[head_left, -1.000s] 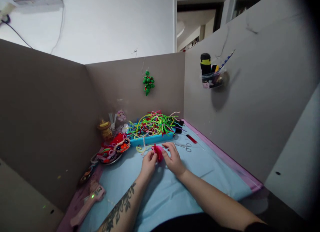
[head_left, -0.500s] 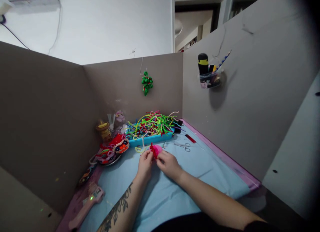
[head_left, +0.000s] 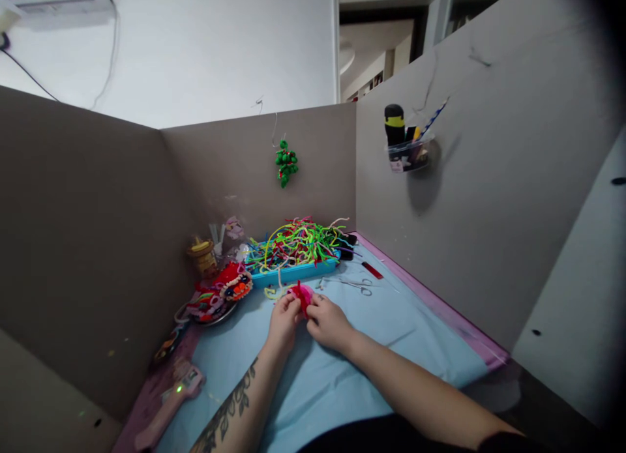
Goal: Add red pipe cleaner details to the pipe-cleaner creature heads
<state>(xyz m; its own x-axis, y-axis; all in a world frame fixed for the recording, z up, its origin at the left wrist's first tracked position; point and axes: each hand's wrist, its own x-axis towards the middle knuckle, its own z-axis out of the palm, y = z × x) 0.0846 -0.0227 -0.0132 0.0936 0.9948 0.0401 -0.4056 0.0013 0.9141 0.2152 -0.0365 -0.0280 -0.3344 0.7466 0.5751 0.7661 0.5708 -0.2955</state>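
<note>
Between my two hands is a small pink and red fuzzy piece (head_left: 304,296), which looks made of pipe cleaners. My left hand (head_left: 283,317) pinches its left side, fingers closed. From the right, my right hand (head_left: 328,321) grips the other side, also closed, its fingertips partly covering the piece. Just beyond them stands a blue tray (head_left: 293,270) heaped with colourful pipe cleaners (head_left: 308,244). Short yellow pipe cleaner bits (head_left: 272,292) lie near my left fingers.
Scissors (head_left: 362,286) and a red strip (head_left: 372,270) lie to the right. At left are a plate of fuzzy pieces (head_left: 218,300), a jar (head_left: 202,256) and a pink glue gun (head_left: 171,404). Grey partitions (head_left: 313,153) enclose the table; a clear holder (head_left: 411,158) hangs on the right one.
The pink and red piece has turned slightly between my fingers, with more of the red facing me. Both hands keep their hold in nearly the same place.
</note>
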